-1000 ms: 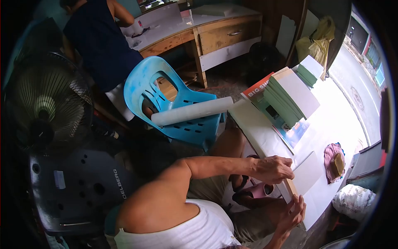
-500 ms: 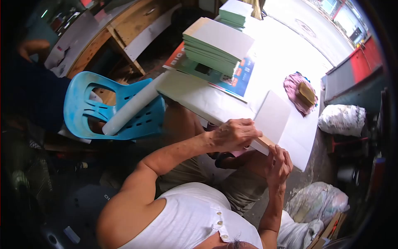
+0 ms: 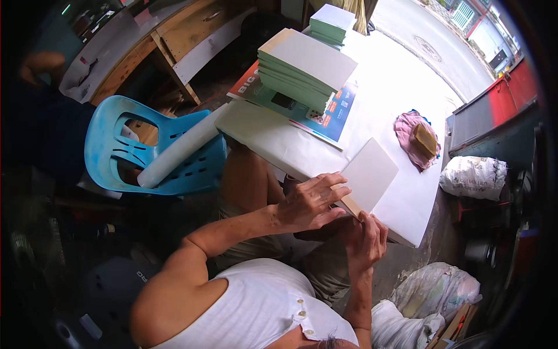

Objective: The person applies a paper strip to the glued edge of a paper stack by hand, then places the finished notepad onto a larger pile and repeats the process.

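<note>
A white pad with a brown strip along its near edge lies at the table's front edge, tilted relative to it. My left hand is at the strip's left end, fingers spread and thumb apart. The fingers of my right hand are pinched on the pad's near right corner. Farther back on the table, a tall stack of green-edged pads rests on a printed poster.
A smaller stack stands behind on the white table. A yellowish block sits on a pink cloth. At left, a blue chair holds a white roll, near another person's arm. Bags lie lower right.
Both hands and the pad have shifted left and slightly down in the view. The fingers of my left hand have spread at the strip, while my right hand remains at the corner.
</note>
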`<state>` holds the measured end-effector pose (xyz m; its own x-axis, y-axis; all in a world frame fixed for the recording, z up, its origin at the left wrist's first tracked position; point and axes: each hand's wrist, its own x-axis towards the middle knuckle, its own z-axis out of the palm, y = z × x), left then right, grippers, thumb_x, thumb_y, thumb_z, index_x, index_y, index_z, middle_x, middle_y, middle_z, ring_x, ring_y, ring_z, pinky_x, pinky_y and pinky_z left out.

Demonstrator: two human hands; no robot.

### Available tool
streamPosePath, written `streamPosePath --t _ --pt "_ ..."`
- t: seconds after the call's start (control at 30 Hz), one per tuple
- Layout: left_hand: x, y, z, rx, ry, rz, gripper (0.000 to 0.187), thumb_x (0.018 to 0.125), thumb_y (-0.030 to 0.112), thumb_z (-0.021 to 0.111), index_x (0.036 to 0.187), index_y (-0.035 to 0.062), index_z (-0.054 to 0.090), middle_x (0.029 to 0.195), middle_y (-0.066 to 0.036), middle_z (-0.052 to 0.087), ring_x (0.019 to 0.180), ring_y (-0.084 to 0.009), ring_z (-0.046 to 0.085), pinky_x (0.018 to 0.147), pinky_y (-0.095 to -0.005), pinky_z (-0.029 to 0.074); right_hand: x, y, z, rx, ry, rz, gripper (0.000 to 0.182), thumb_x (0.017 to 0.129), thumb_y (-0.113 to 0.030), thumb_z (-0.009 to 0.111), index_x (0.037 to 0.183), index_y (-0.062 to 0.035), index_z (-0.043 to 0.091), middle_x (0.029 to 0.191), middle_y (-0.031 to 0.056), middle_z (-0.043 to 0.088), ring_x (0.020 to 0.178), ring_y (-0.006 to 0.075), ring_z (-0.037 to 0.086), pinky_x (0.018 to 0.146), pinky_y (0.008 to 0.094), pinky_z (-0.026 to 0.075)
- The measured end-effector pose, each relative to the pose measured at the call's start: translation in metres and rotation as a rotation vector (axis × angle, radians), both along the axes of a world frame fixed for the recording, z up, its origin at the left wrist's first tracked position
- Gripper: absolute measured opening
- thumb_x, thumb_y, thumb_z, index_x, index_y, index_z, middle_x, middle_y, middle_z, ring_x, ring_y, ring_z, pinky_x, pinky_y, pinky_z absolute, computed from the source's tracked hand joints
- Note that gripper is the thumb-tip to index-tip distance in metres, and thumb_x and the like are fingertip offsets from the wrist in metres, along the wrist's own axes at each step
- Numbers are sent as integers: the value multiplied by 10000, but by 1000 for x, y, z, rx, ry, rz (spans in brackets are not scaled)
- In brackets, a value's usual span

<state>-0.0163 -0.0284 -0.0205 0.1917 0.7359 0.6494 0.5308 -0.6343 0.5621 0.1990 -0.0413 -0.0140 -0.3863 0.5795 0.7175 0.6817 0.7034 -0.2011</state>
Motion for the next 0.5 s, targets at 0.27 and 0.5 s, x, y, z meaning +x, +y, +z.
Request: streamPosePath --t 0.27,0.5 --pt "-6 5 20 382 367 18 361 864 233 729 1193 94 677 1187 -68 685 1142 -243 658 1015 -463 520 -21 10 34 173 -84 198 261 891 83 657 1145 61 605 997 197 722 853 324 702 794 446 629" --pt "-21 38 80 271 17 -216 230 804 66 775 1026 100 728 857 -55 740 784 -216 722 691 -334 579 -27 39 66 -22 91 121 638 798 -32 784 1368 4 502 1237 185 673 1099 403 638 1003 483 483"
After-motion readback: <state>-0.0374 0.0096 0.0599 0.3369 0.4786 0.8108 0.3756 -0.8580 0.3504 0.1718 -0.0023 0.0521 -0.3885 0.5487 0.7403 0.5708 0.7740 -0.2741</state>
